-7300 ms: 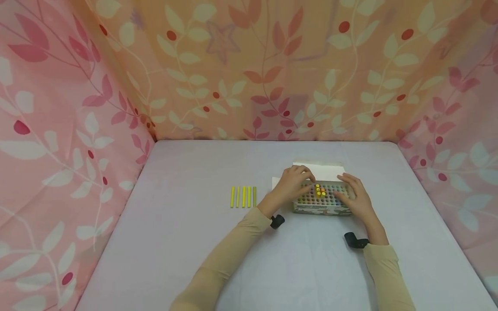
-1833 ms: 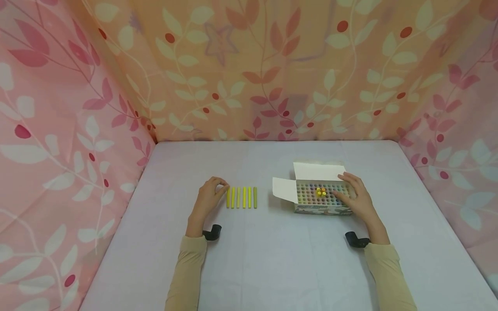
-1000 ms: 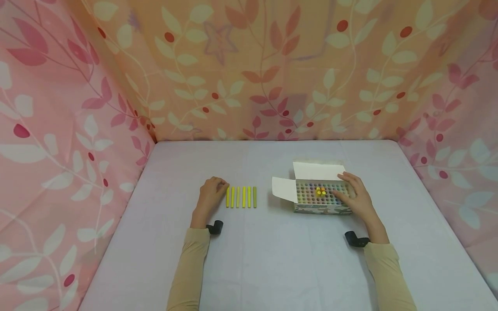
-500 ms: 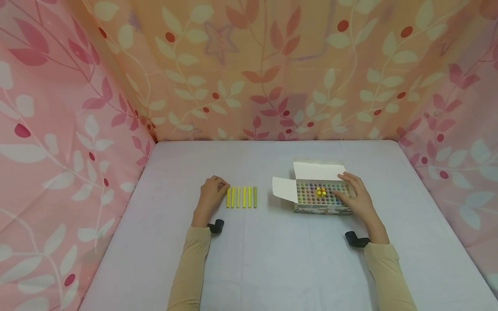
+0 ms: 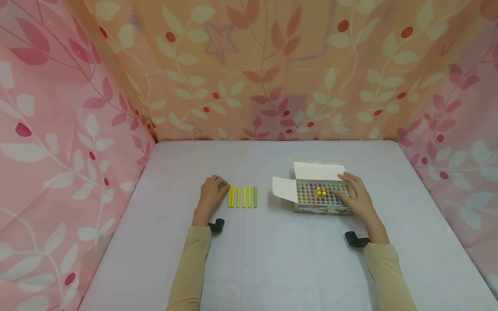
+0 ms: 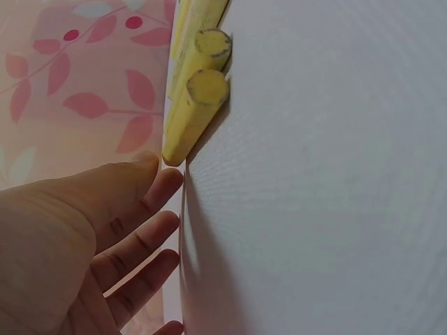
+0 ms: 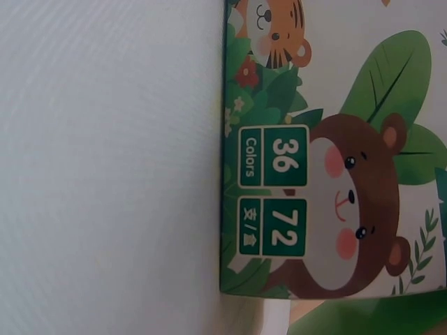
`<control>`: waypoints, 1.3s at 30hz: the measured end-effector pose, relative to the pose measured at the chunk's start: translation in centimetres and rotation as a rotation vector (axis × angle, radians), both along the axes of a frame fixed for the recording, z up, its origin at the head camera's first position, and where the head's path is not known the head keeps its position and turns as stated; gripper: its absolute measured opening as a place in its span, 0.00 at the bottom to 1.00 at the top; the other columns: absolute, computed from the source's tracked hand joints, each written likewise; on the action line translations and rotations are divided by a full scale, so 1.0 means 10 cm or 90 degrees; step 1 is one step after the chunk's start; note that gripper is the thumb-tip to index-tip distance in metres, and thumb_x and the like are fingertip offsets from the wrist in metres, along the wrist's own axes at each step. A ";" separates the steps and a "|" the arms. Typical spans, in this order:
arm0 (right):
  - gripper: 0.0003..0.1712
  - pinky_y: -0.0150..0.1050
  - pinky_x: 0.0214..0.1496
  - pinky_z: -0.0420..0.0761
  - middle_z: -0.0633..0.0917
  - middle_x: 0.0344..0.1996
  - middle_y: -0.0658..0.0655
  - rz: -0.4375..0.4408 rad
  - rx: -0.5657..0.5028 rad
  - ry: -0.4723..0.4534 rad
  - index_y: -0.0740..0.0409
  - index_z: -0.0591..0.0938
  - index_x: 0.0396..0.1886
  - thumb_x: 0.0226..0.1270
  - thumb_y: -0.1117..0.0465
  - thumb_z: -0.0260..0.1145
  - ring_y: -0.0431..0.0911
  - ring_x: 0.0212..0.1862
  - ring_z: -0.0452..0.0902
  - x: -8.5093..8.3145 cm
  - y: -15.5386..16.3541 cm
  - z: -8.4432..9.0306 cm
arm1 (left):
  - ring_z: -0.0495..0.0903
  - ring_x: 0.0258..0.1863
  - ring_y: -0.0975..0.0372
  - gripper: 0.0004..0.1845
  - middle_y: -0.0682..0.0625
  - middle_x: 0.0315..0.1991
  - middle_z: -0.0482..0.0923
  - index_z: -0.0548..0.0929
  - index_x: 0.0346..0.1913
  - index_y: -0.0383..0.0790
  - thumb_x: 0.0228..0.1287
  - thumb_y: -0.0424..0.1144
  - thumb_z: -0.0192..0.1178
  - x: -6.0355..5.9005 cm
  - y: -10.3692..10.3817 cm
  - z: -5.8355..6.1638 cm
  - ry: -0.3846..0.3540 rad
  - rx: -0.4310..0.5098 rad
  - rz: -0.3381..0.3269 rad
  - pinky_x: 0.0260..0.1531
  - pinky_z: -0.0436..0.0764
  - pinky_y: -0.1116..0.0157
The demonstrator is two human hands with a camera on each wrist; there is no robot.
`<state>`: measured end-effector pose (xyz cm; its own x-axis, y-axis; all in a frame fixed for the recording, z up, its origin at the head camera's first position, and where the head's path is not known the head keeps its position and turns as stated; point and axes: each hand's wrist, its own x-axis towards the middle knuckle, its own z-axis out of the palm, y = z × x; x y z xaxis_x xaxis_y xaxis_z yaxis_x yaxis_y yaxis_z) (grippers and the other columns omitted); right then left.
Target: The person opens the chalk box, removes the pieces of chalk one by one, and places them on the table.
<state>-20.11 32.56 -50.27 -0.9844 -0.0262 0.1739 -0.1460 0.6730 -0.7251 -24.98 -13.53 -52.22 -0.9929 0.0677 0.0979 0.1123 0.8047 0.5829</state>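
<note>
The left hand (image 5: pixel 212 192) rests on the pale table (image 5: pixel 272 259) with fingers loosely extended, holding nothing, its fingertips just beside the leftmost of the row of yellow chalk sticks (image 5: pixel 243 196). The right hand (image 5: pixel 355 196) lies with relaxed fingers across the right end of the open cardboard box of coloured chalk (image 5: pixel 317 203), well apart from the row.

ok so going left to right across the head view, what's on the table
left hand → row of yellow sticks → open box flap → box of coloured sticks → right hand
</note>
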 end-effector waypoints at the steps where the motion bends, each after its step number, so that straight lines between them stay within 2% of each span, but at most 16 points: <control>1: 0.35 0.71 0.58 0.52 0.58 0.68 0.62 0.000 0.001 0.000 0.54 0.67 0.65 0.60 0.51 0.66 0.66 0.68 0.50 0.00 0.00 0.00 | 0.69 0.53 0.50 0.10 0.45 0.48 0.75 0.83 0.38 0.41 0.62 0.45 0.60 0.00 0.00 0.00 0.000 -0.002 0.000 0.54 0.65 0.49; 10: 0.34 0.71 0.59 0.52 0.59 0.68 0.63 -0.003 0.006 0.007 0.54 0.67 0.65 0.60 0.52 0.66 0.66 0.68 0.50 0.01 -0.01 0.00 | 0.68 0.52 0.51 0.11 0.46 0.47 0.75 0.83 0.37 0.42 0.60 0.47 0.61 0.02 0.01 -0.01 0.006 0.009 -0.002 0.57 0.62 0.47; 18: 0.35 0.71 0.59 0.52 0.59 0.68 0.62 -0.003 0.007 0.008 0.54 0.67 0.65 0.59 0.51 0.67 0.65 0.68 0.50 0.01 0.01 -0.02 | 0.67 0.54 0.51 0.10 0.46 0.50 0.74 0.83 0.40 0.43 0.62 0.45 0.59 0.01 -0.02 -0.05 -0.018 0.007 -0.011 0.57 0.62 0.49; 29: 0.35 0.71 0.58 0.52 0.58 0.68 0.62 0.002 0.004 0.009 0.53 0.67 0.65 0.60 0.51 0.66 0.66 0.68 0.51 0.00 0.02 -0.04 | 0.67 0.55 0.52 0.13 0.47 0.50 0.74 0.81 0.43 0.43 0.63 0.47 0.58 0.02 -0.03 0.00 -0.035 0.036 -0.013 0.58 0.61 0.50; 39: 0.34 0.71 0.59 0.52 0.59 0.68 0.62 0.002 0.005 0.013 0.53 0.67 0.65 0.60 0.52 0.66 0.65 0.68 0.51 -0.02 0.02 -0.03 | 0.67 0.56 0.52 0.13 0.47 0.50 0.74 0.81 0.43 0.42 0.60 0.46 0.62 0.02 -0.04 -0.01 -0.039 0.032 -0.020 0.59 0.60 0.49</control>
